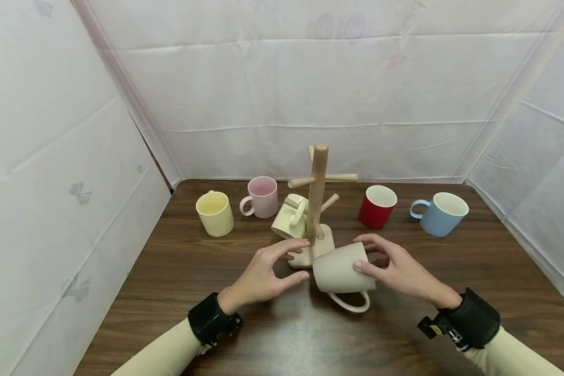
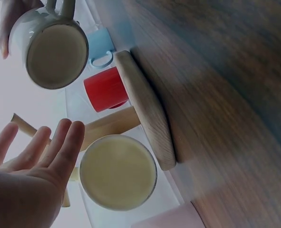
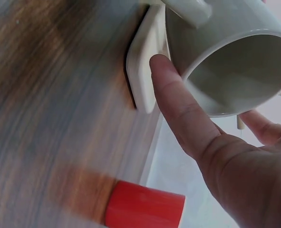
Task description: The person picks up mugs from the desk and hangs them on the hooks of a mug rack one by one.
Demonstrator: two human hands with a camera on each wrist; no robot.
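My right hand (image 1: pixel 395 269) holds a greyish-white mug (image 1: pixel 340 269) near its rim, thumb on one side and fingers on the other. The mug lies tipped sideways in front of the wooden mug tree (image 1: pixel 317 198), its base to the left and its handle pointing down toward me. In the right wrist view its open mouth (image 3: pixel 240 76) faces the palm. My left hand (image 1: pixel 268 271) is beside the tree's base, fingers spread and holding nothing. A pale yellow-green mug (image 1: pixel 286 222) hangs tilted by its handle from a lower peg on the tree's left.
Along the back of the dark wooden table (image 1: pixel 169 292) stand a yellow mug (image 1: pixel 216 216) and a pink mug (image 1: pixel 265 198) on the left. A red mug (image 1: pixel 375 209) and a light blue mug (image 1: pixel 439 216) stand on the right. White sheeting (image 1: pixel 286 89) encloses the table.
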